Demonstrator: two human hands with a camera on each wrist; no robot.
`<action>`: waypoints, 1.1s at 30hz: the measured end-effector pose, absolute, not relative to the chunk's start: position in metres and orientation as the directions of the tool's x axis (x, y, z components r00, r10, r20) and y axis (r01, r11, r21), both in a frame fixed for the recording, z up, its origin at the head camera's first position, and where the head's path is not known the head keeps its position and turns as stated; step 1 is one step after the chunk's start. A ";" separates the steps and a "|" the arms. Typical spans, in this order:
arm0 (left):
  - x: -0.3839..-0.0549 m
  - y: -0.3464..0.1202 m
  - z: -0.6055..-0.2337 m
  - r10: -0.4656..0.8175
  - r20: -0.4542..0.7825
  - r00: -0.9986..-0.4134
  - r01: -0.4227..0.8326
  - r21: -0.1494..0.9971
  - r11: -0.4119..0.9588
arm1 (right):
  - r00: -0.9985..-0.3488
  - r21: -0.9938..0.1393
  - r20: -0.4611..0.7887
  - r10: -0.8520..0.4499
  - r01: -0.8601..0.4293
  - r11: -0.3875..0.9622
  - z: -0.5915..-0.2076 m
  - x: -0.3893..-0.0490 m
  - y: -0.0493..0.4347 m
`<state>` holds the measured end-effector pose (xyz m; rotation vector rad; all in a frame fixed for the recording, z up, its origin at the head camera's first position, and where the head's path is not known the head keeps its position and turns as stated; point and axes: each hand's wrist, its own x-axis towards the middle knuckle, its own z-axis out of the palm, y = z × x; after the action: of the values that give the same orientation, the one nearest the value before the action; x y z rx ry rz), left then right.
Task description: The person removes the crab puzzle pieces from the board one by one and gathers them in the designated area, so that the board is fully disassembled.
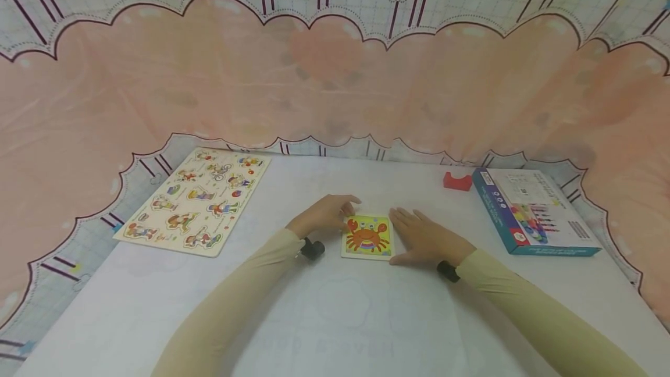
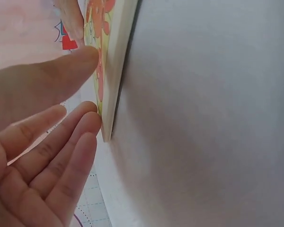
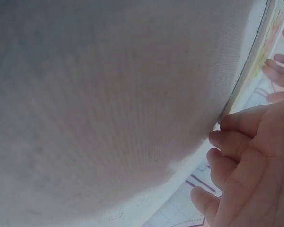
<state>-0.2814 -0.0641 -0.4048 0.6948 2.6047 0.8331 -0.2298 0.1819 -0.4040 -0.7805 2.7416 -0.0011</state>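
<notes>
Head view, crab board (image 1: 368,238), between fingers (image 1: 406,225)

The left hand (image 1: 323,214) and right hand (image 1: 425,238) are bare, both arms are covered by plain, slightly creased khaki sleeves (image 1: 235,301), and a small black left camera (image 1: 313,249) and similar right camera (image 1: 447,271) are worn at the wrists.

Left hand (image 1: 325,214) (fingers (image 2: 72,179) loosely bent) faces the right hand (image 1: 423,239), both arms (image 1: 230,301) outstretched.
</notes>
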 end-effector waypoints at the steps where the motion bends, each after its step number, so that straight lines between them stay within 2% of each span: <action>1: -0.281 -0.064 -0.405 0.537 -0.152 -0.830 0.354 0.600 0.718 | -0.811 -0.076 -0.275 -0.517 -0.518 0.852 -0.404 -0.230 0.182; 13: -0.288 -0.057 -0.410 0.558 -0.156 -0.815 0.396 0.553 0.733 | -0.807 -0.080 -0.275 -0.523 -0.523 0.848 -0.406 -0.232 0.183; 33: -0.290 -0.055 -0.409 0.568 -0.140 -0.811 0.398 0.579 0.712 | -0.810 -0.089 -0.281 -0.514 -0.512 0.855 -0.402 -0.230 0.183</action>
<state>-0.2896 -0.0547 -0.4089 0.7587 2.6109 0.7792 -0.2296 0.1835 -0.4022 -0.7750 2.7353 -0.0132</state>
